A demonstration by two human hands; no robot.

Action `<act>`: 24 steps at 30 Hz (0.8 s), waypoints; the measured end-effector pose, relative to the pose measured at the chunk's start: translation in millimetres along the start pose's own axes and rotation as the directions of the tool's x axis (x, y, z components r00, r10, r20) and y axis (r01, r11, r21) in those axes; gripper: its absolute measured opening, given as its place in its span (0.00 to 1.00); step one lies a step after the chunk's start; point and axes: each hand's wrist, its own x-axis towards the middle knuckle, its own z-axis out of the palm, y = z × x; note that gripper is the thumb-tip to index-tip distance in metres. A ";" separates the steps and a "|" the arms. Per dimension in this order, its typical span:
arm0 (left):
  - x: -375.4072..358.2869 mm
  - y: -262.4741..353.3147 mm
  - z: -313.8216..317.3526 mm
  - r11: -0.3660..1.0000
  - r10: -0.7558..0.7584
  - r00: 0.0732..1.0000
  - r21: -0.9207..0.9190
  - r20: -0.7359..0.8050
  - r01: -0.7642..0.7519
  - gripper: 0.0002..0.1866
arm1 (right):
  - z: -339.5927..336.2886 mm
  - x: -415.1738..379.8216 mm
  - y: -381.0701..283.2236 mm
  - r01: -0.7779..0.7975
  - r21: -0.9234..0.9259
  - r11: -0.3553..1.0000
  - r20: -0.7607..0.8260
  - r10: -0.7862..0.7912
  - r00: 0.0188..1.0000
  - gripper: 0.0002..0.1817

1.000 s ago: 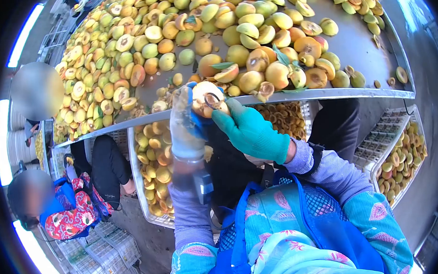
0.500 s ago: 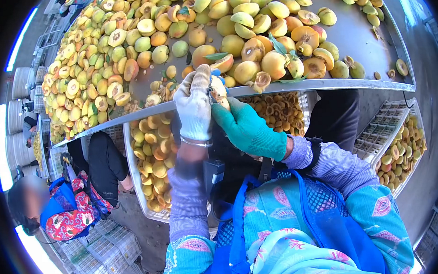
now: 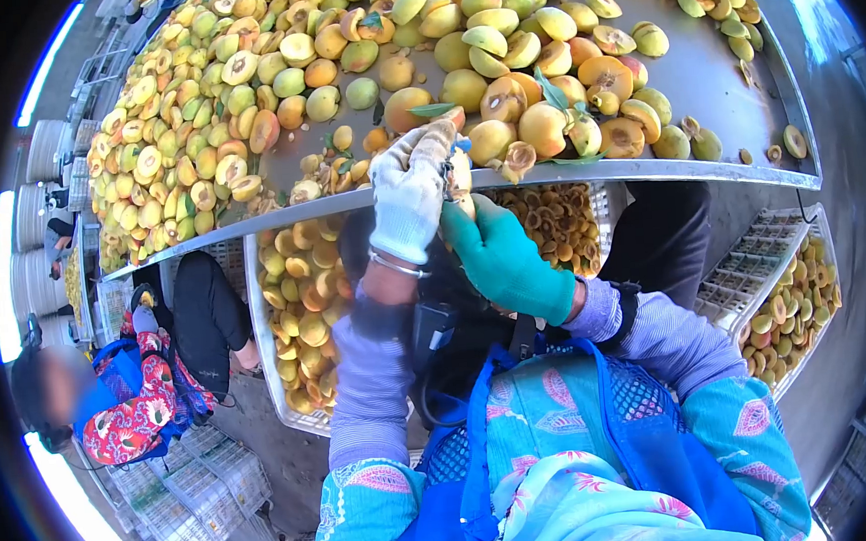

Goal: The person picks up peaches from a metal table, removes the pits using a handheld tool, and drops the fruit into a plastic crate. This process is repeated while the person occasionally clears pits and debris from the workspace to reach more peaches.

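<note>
My left hand (image 3: 408, 191), in a white glove with soiled fingertips, is closed around a pale yellow peach piece (image 3: 459, 178) at the table's front edge. Close against it from the right is my right hand (image 3: 514, 264) in a teal glove, fingers pinched together at the lower end of the piece. Whether a small tool sits in that pinch is hidden. A bit of blue shows beside the left fingertips. Just beyond the hands, halved and whole peaches (image 3: 543, 128) lie on the metal table (image 3: 731, 113), some with green leaves.
Below the table edge stand a crate of peach halves (image 3: 301, 298) and another holding browner pieces (image 3: 549, 226). A white crate (image 3: 765, 275) with more halves is at the right. Another person (image 3: 148, 397) in a red flowered garment sits on the left, near stacked crates (image 3: 204, 493).
Both hands have shifted slightly to the right, still together around the peach piece. The person at left has moved an arm up toward the table.
</note>
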 end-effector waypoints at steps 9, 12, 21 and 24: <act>-1.9 1.0 4.3 0.990 -0.085 0.996 -0.110 -0.003 0.084 0.15 | -17.5 11.2 -12.0 -0.449 0.194 0.872 0.048 0.448 0.893 0.22; -5.2 -1.7 -1.0 0.966 -0.032 0.992 -0.250 0.122 0.062 0.18 | -56.4 18.1 -25.3 -0.563 0.489 0.666 0.342 0.448 0.826 0.20; -9.6 -17.6 27.4 0.957 0.079 0.994 -0.274 -0.069 -0.095 0.21 | -12.9 -4.6 -12.9 -0.227 0.312 0.923 -0.285 0.319 0.904 0.13; -4.3 -22.4 25.9 0.958 0.078 0.993 -0.270 -0.084 -0.098 0.20 | -21.6 -1.3 -12.3 -0.195 0.161 0.967 -0.238 0.230 0.944 0.12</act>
